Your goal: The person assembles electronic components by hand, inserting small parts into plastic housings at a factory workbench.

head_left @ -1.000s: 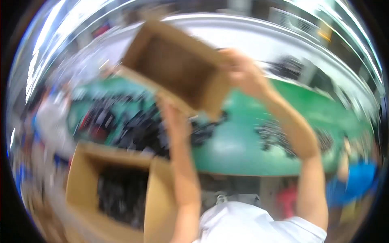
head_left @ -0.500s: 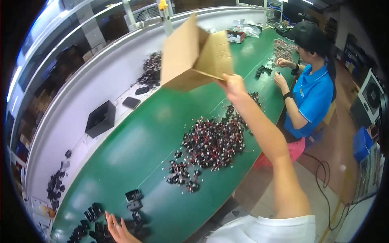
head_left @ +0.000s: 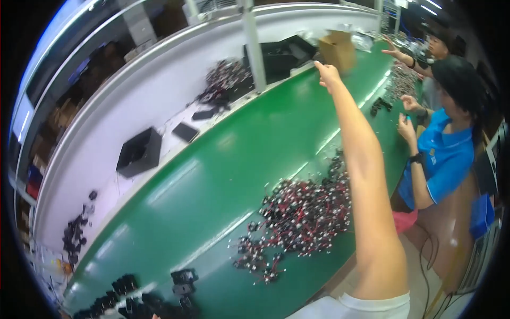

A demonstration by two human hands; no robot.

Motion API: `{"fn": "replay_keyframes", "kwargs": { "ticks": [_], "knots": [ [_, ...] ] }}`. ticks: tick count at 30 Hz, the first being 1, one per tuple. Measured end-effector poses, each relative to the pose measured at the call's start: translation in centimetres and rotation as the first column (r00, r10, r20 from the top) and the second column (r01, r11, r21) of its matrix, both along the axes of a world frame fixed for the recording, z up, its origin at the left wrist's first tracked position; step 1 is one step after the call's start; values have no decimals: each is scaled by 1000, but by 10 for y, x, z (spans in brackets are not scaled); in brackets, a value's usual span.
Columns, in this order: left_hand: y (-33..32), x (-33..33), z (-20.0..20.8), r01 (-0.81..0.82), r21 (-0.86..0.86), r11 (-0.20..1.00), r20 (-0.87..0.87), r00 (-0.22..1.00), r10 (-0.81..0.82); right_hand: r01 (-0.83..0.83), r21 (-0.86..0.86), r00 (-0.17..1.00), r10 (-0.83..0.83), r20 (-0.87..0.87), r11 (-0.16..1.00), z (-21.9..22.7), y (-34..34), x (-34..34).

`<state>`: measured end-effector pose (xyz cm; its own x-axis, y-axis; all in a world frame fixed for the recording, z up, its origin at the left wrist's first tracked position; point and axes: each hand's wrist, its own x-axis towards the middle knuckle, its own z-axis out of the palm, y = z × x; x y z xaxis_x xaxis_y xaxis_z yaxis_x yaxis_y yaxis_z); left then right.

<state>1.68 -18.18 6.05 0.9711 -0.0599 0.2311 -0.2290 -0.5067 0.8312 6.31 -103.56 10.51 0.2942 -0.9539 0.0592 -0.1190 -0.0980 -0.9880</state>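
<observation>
My right arm stretches far over the green table (head_left: 223, 159). At its end my right hand (head_left: 329, 77) has a finger pointing out and nothing visible in its grasp. A blurred cardboard box (head_left: 338, 53) is just beyond that hand, apparently out of its hold. Below the forearm lies a large heap of small black parts with red wires and pale tips (head_left: 305, 215). Only a fingertip of my left hand (head_left: 155, 316) shows at the lower edge, beside black plastic housings (head_left: 183, 282); its other fingers are out of the picture.
Two people are at the right: one in a blue shirt (head_left: 443, 143), another farther back with a hand (head_left: 392, 49) held out toward the box. A black bin (head_left: 141, 151) stands on the white ledge. More wired parts (head_left: 226, 80) are piled behind, near a post (head_left: 254, 53).
The cardboard box has gone from my right hand's grip to farther away at the far right. My right arm has reached forward. My left hand has dropped almost out of view.
</observation>
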Motion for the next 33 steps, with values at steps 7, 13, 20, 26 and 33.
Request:
{"fn": "replay_keyframes", "kwargs": {
  "ticks": [7, 13, 20, 26, 33],
  "knots": [
    [37, -32, -39, -66, 538, 840, 117, 993, 3, -416, -276, 909, 410, -81, 867, 25, 114, 6],
    [53, -57, -61, -147, 617, 773, 183, 982, 41, -800, -467, 577, 694, -431, 376, 54, 348, -64],
    [80, -26, -98, -319, 320, 892, 504, 855, 125, -951, -260, 37, 775, -631, -166, -19, 597, -116],
    [71, 11, -113, -406, 155, 901, 686, 700, 198, -881, -472, 291, 817, -498, 26, -109, 664, -86],
    [56, 5, -94, -385, 84, 919, 735, 647, 204, -871, -475, 362, 819, -446, 126, -135, 660, -76]
  ]
}}
